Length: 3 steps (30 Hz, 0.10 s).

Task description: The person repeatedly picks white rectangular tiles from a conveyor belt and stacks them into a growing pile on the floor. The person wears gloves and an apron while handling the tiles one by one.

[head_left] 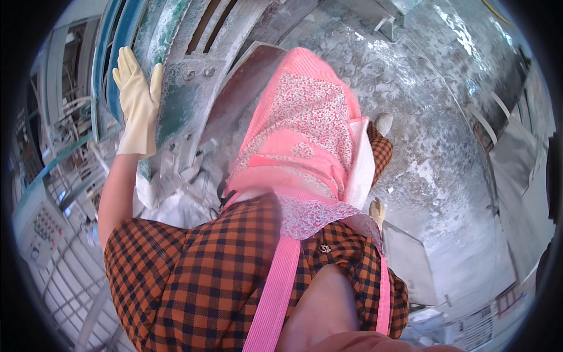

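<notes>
My left hand (139, 97), in a cream rubber glove, reaches out with its fingers stretched and thumb apart. It holds nothing and lies over the edge of a worn grey-green metal machine (179, 108), beside its blue curved rails (124, 44). Whether the palm presses on the metal, I cannot tell. My right hand (377, 212), also in a pale glove, hangs low by my right side. Only a small part of it shows past my checked sleeve, so its grip is hidden.
A pink apron (308, 111) covers my front. Wet, stained grey floor (437, 158) spreads to the right. Crumpled clear plastic (182, 196) lies below the machine. At the far left stand a control box with buttons (44, 226) and a metal grid (64, 281).
</notes>
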Motion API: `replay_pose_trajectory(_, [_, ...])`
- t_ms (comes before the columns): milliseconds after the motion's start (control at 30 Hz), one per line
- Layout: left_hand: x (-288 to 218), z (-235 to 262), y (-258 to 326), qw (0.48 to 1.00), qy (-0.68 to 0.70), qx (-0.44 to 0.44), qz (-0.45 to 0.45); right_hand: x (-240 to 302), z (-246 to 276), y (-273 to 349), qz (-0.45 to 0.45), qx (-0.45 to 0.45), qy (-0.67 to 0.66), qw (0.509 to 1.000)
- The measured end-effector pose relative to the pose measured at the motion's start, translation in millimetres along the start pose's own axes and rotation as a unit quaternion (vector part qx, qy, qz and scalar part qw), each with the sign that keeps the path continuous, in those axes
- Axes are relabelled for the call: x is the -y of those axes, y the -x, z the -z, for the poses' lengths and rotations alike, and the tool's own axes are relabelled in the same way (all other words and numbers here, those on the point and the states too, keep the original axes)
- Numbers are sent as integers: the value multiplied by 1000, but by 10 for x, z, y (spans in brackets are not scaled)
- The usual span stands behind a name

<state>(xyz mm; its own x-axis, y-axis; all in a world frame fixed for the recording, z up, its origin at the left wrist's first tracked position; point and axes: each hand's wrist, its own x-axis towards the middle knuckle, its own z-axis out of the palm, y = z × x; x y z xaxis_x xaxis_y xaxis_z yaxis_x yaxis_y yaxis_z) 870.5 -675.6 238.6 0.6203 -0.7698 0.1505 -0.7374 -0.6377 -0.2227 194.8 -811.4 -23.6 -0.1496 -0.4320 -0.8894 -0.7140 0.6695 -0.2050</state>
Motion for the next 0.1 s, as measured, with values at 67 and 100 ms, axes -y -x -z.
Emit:
replay_pose_trajectory(67, [53, -78, 33, 998, -10, -48, -26, -244, -411, 71, 30, -10, -47, 998])
replay_pose_trajectory(100, [73, -158, 53, 995, -20, -89, -39, -387, -563, 137, 35, -15, -75, 996])
